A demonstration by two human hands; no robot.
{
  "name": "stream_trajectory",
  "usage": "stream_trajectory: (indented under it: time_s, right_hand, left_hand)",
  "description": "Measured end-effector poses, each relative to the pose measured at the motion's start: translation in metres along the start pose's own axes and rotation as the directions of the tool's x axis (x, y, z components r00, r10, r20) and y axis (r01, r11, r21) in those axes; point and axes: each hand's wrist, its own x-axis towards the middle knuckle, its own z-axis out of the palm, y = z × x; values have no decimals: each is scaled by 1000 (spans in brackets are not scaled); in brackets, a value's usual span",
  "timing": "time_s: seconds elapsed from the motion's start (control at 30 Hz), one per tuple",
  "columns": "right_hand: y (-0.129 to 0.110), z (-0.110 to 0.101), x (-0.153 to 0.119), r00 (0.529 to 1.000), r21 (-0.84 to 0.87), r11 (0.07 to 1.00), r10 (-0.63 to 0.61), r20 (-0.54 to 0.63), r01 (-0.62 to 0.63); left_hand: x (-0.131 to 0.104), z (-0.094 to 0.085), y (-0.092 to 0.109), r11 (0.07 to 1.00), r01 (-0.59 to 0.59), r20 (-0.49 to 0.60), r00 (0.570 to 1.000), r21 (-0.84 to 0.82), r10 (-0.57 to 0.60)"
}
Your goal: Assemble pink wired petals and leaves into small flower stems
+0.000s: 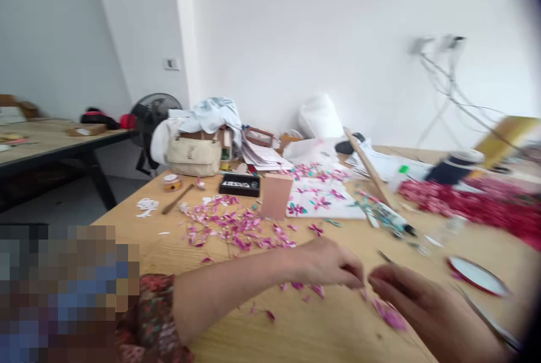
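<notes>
My left hand [332,264] reaches across the table with its fingertips pinched together. My right hand [422,301] faces it from the right, fingers also closed in a pinch and blurred by motion. The fingertips of both hands nearly meet; anything between them is too small to make out. Just below them is a bright pink petal piece [391,315], and I cannot tell whether it hangs from the fingers or lies on the table. A thin metal tool [490,321] shows beside my right hand. Many loose pink petals [240,225] lie scattered beyond my left forearm.
On the wooden table [236,332] stand a pinkish block [275,197], a black tray [239,185] and a white sheet with pink flowers [325,199]. To the right are a red-rimmed round dish [477,276], a tube [397,222] and red flower strands [465,199]. Another person is blurred out at lower left.
</notes>
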Motion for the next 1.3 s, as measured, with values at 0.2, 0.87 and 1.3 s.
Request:
stream_trajectory:
  time_s: [0.2, 0.87, 1.3]
  right_hand:
    - [-28, -10, -14, 984, 211, 964, 175, -40, -163]
    - [-26, -4, -23, 958, 375, 909, 250, -142, -181]
    - [25, 11, -56, 950, -350, 932, -15, -313, -100]
  left_hand:
    - [-5, -5, 12, 827, 115, -8, 990, -550, -143]
    - [12, 14, 21, 990, -138, -282, 951, -25, 125]
    - [0, -5, 5, 974, -13, -177, 983, 227, 55]
